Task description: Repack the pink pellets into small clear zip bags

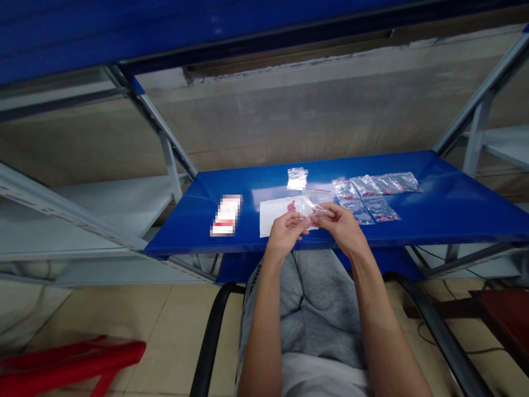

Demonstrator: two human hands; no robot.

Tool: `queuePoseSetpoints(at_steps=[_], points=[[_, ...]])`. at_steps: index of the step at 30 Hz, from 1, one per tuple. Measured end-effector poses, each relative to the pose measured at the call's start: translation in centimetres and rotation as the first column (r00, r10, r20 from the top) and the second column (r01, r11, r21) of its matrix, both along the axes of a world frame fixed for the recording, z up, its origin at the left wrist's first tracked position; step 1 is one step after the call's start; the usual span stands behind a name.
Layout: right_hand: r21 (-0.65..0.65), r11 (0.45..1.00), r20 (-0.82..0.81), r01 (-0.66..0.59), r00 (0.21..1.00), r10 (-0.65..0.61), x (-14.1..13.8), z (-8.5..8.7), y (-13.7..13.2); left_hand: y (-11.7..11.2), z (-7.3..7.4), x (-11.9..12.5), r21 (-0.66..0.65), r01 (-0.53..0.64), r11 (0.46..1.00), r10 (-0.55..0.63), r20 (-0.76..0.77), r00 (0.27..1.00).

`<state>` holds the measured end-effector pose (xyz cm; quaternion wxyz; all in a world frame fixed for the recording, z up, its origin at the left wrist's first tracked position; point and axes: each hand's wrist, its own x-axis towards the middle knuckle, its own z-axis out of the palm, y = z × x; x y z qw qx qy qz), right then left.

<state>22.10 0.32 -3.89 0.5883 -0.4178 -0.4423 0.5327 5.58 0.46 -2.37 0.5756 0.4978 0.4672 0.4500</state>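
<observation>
My left hand (285,230) and my right hand (339,221) meet over the front edge of a blue shelf (446,209). Both pinch a small clear plastic bag (309,208) held between them. Just behind the hands a white sheet (271,215) lies on the shelf with a little heap of small pink pieces (291,205) on it.
Several clear bags with pink pieces (374,196) lie to the right on the shelf. A bundle of empty clear bags (297,178) sits behind the sheet, a white and red packet (226,215) to the left. Grey shelf posts stand either side; a red object (70,364) lies on the floor.
</observation>
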Motion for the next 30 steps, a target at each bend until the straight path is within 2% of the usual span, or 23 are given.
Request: queuePoseSetpoints(at_steps=[8,16,19,22,24,30], points=[[0.083,0.996,0.073,-0.027,0.997,0.021,0.1,0.0,0.1,-0.2,-0.4,0.7,0.000,0.013,1.000,-0.013,0.042,0.999],[0.124,0.992,0.158,-0.010,0.987,-0.010,0.0,0.0,0.0,-0.4,-0.6,1.2,-0.054,-0.026,0.998,0.031,0.094,0.995],[0.095,0.995,0.212,-0.033,0.977,0.012,0.3,0.2,-0.2,-0.3,-0.9,1.2,-0.053,-0.054,0.997,0.059,0.106,0.993],[0.007,0.992,0.261,-0.129,0.957,0.122,0.7,0.4,-0.5,-0.2,-1.1,1.0,-0.018,-0.047,0.999,0.049,0.098,0.994],[-0.042,0.984,0.240,-0.172,0.955,0.177,0.8,0.5,-0.6,-0.1,-1.1,0.8,0.014,-0.027,1.000,0.026,0.076,0.997],[-0.065,0.991,0.169,-0.118,0.977,0.127,0.6,0.7,-0.6,0.0,-0.8,0.2,0.089,0.040,0.995,-0.044,0.051,0.998]])
